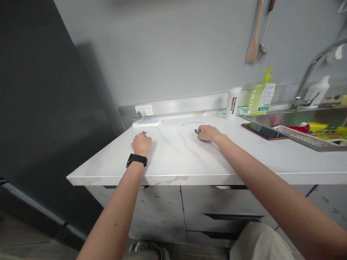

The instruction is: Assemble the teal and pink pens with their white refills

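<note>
My left hand (141,144), with a black watch band at its wrist, is closed low over the white marbled countertop (173,159). A tiny blue and reddish piece (145,133) peeks out past its fingers; most of it is hidden. Further right, my right hand (208,133) pinches a small blue-and-black piece (197,131) close to the counter surface. Its kind is too small to make out. Just behind the right hand lies a thin dark strand (193,123), like a wire or string.
A white power strip (147,123) sits by the wall socket (144,109). To the right stand a white canister (233,103) and a green soap bottle (262,95). A phone (264,131) lies beside the sink drainer (306,137). A dark tall cabinet (48,108) borders the left.
</note>
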A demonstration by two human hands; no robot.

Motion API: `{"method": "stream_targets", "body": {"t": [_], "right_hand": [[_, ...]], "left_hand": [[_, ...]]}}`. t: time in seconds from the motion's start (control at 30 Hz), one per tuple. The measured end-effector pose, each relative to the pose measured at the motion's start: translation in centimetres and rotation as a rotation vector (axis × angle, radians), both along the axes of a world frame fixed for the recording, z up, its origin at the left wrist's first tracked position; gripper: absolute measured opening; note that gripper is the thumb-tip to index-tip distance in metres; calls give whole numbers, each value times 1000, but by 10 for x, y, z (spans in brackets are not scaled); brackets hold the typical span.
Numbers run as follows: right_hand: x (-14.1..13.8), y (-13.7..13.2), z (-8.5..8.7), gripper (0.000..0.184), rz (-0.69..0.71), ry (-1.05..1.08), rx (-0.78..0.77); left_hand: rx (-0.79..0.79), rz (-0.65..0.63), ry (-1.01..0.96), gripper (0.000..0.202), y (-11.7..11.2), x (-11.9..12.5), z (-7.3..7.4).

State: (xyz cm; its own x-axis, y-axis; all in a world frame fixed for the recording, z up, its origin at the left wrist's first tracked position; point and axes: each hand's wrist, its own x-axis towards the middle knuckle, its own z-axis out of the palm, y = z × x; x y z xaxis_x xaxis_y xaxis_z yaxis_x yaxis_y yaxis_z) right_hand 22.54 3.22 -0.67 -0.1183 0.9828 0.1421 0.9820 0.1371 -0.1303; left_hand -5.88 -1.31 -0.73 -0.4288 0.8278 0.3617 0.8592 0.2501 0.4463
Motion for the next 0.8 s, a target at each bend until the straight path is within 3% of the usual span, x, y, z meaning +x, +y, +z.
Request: {"method": "stream_targets", "body": {"t": [0.17, 0.43, 0.6, 0.8], "right_hand": [[-4, -8, 6, 41, -24, 8, -15], [-5, -8, 7, 36, 23, 82, 14], [-8, -8, 8, 34, 35, 125, 0], [-10, -13, 12, 34, 52, 137, -21]], "left_hand": [[-80, 108, 18, 32, 4, -14, -3], [-100, -6, 110, 34, 13, -20, -4], [-113, 60, 135, 40, 15, -18, -1], [-157, 45, 130, 43, 13, -16, 2]]}}
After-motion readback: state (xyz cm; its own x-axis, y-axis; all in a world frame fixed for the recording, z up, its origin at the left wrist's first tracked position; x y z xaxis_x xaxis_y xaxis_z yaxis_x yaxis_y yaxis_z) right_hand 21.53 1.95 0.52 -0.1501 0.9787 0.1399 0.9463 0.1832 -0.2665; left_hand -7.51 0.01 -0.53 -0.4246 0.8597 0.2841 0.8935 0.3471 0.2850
